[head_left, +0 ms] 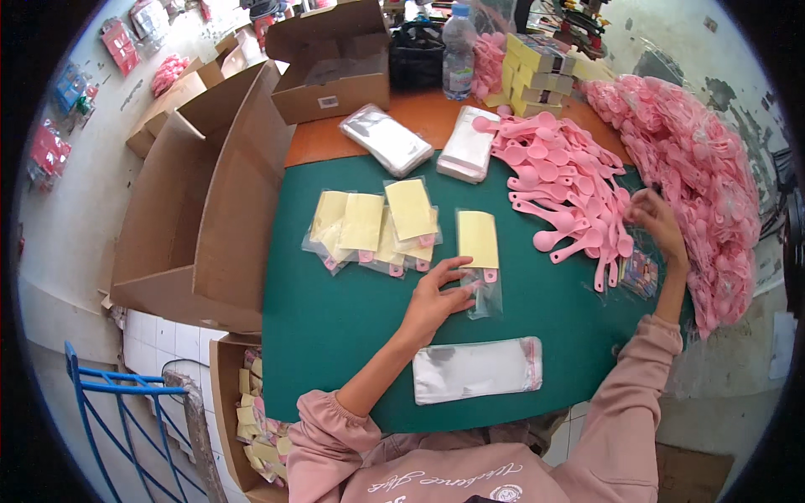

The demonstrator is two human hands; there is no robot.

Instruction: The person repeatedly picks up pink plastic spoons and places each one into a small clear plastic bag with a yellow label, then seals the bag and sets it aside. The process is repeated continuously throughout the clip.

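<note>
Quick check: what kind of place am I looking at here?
Likely a small hand-packing workshop: a heap of pink plastic scoops, stacks of clear bags, filled packets on the green table, cardboard cartons alongside.

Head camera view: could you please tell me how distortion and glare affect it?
Head view: fisheye bends the green table edges toward a black rim; glare whitens the clear bags near the left hand; the right hand at the pink spoons looks slightly soft.
</note>
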